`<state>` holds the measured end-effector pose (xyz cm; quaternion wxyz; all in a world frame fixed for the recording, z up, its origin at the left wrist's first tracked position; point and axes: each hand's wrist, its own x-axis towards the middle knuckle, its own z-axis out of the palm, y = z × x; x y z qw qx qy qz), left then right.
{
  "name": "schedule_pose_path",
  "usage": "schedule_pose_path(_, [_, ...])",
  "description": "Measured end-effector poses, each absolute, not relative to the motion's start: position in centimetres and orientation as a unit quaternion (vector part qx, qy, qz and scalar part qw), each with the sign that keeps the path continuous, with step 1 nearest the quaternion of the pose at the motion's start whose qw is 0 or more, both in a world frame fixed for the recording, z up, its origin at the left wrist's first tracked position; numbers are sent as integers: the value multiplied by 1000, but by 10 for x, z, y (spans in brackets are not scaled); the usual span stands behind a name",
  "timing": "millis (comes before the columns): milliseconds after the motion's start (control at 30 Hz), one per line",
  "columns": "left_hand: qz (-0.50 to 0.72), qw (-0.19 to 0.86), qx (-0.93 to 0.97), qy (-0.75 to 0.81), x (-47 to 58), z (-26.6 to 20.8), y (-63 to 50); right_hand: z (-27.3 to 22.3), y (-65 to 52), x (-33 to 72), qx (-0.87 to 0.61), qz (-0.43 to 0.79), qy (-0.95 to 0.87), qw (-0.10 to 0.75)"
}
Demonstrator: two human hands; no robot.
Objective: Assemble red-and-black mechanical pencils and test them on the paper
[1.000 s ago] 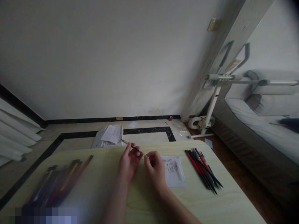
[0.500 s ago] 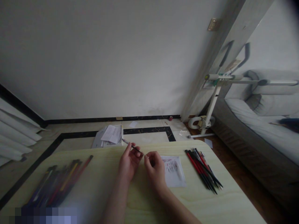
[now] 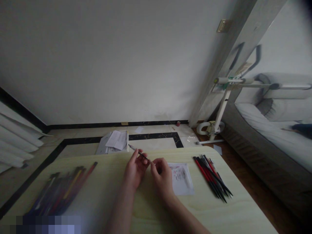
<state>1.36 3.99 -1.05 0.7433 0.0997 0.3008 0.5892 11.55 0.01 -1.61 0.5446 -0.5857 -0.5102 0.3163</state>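
Note:
My left hand holds a slim pen between its thumb and fingers. The pen slants, with its clear, silvery end pointing up and left and its dark part running down towards my right hand. That hand's thumb and forefinger are pinched at the pen's lower end; the exact tip between them is too small to make out. Just right of my right hand, a white sheet with dark and reddish scribbles lies on the table.
On the pale wooden table, several red and black pens lie at the right and a blurred bunch of coloured pens at the left. Beyond the far edge, papers lie on the floor. Exercise equipment and a sofa stand at the right.
The pen has shifted very slightly to the right at its upper end, and its lower end sits closer to my right fingertips. Both hands stay nearly in place.

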Motion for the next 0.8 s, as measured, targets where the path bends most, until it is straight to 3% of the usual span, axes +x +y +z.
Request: schedule_pose_path(800, [595, 742, 97, 293, 13, -7, 39, -17, 0, 115, -584, 316, -513, 544])
